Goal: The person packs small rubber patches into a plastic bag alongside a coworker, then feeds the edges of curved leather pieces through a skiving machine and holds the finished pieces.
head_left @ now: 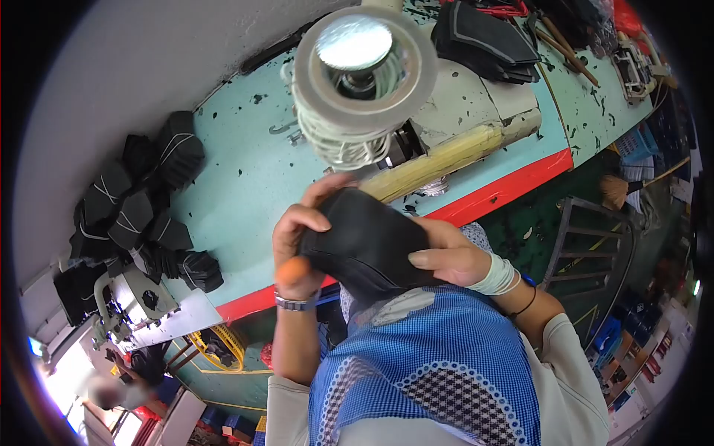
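A black stitched piece of leather or cloth, curved like a shoe upper, is held in front of my apron. My left hand grips its left edge with the fingers bent over the top. An orange cover is on or against a digit of that hand, somewhat blurred. My right hand holds the opposite side, thumb on the near face and the other fingers hidden behind. Just beyond the piece lies a yellow, worn cylindrical arm of a bench machine.
A round lamp-like fitting with coiled cord hangs over the light green bench. Tied black bundles pile up at left; stacked black pieces lie at the back. A metal rack stands right. Another person is at lower left.
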A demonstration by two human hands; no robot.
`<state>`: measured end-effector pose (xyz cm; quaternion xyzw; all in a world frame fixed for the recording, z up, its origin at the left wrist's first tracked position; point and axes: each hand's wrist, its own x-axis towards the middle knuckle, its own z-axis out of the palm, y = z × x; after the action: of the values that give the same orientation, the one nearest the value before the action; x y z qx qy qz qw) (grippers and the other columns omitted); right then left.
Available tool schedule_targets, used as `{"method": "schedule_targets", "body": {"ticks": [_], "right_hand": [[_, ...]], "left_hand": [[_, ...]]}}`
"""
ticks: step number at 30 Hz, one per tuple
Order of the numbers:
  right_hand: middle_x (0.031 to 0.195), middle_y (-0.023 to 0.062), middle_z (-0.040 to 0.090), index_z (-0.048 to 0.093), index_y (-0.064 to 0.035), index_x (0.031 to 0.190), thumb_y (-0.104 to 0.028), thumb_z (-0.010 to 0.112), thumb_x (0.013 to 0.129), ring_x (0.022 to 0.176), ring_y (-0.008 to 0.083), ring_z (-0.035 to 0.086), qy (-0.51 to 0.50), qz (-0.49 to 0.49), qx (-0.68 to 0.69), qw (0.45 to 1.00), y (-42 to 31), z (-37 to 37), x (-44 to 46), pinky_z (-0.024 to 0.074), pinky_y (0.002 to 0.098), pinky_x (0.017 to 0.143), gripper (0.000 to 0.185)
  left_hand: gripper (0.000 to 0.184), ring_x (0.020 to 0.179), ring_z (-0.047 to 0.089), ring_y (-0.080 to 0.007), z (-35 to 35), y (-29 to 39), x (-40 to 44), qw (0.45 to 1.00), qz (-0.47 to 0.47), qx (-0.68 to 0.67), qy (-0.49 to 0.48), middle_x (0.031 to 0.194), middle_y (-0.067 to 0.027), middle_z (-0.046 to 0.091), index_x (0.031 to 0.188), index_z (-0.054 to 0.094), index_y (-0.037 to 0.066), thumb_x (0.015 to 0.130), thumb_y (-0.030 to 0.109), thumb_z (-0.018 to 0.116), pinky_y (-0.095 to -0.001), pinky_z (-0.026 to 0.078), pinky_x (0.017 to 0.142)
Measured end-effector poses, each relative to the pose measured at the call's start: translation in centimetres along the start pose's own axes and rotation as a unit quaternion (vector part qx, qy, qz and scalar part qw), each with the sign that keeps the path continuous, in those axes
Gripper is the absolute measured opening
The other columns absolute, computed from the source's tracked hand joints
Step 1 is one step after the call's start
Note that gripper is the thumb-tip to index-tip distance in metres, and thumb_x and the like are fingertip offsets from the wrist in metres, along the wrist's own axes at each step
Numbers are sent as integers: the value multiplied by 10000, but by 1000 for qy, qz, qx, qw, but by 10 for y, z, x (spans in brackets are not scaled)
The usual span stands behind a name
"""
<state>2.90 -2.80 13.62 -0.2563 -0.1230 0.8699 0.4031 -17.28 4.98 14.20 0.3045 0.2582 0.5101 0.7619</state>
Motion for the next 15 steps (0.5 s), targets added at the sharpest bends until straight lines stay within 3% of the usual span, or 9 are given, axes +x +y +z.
{"method": "schedule_targets", "body": {"ticks": [1, 3, 5, 6, 10, 13, 15], "right_hand": [[1309, 143, 524, 337, 76, 1408, -102, 595, 907, 1175, 182, 538, 29, -5, -46, 999, -4, 0, -2, 440, 314, 1001, 591], [1294, 145, 538, 371, 81, 1388, -104, 596, 911, 1156, 174, 547, 86, -18, -134, 987, -10, 2, -6, 446, 307, 991, 559], [1211, 130, 597, 463, 80, 1316, -126, 601, 923, 1059, 151, 595, 126, -26, -145, 981, -2, 3, -2, 480, 287, 936, 465], [1184, 124, 614, 484, 80, 1295, -130, 602, 924, 1036, 146, 605, 146, -2, -145, 979, -2, 3, -2, 485, 283, 925, 441], [1065, 129, 668, 584, 78, 1168, -185, 608, 927, 956, 152, 651, 219, 36, -73, 972, -1, -1, 6, 537, 266, 816, 358], [1047, 136, 673, 599, 81, 1139, -217, 614, 922, 937, 161, 665, 231, 57, -17, 971, -7, -1, 6, 554, 264, 772, 369], [1031, 132, 678, 605, 84, 1126, -227, 621, 917, 915, 160, 672, 236, 66, -9, 969, -11, 2, 3, 557, 259, 755, 376]], "left_hand": [[445, 1104, 582, -375, 9, 15, 8, 997, -68, -41, -5, 1138, -212, 603, 1092, 614, 17, 790, 302, 774, -444, 449, 989], [417, 1097, 591, -300, 8, 30, 21, 979, -199, 21, -25, 1138, -197, 608, 1118, 600, -22, 830, 245, 740, -388, 460, 979], [361, 1074, 602, -218, -1, 39, 34, 918, -324, 222, -53, 1136, -176, 620, 1126, 592, -66, 877, 176, 692, -336, 480, 948], [343, 915, 633, -118, -10, 36, 43, 889, -374, 262, -47, 1038, -77, 653, 1165, 572, -40, 904, 167, 653, -254, 516, 806], [223, 830, 649, -103, -11, 28, 49, 881, -380, 281, 21, 1002, -85, 671, 1120, 591, -49, 965, 92, 517, -214, 522, 731], [228, 814, 660, -113, -12, 31, 53, 873, -407, 261, 65, 984, -90, 683, 1093, 604, -43, 970, 135, 533, -217, 524, 712], [255, 829, 668, -128, -24, 23, 54, 848, -401, 347, 17, 991, -111, 684, 1097, 598, -56, 976, 157, 528, -232, 533, 722]]}}
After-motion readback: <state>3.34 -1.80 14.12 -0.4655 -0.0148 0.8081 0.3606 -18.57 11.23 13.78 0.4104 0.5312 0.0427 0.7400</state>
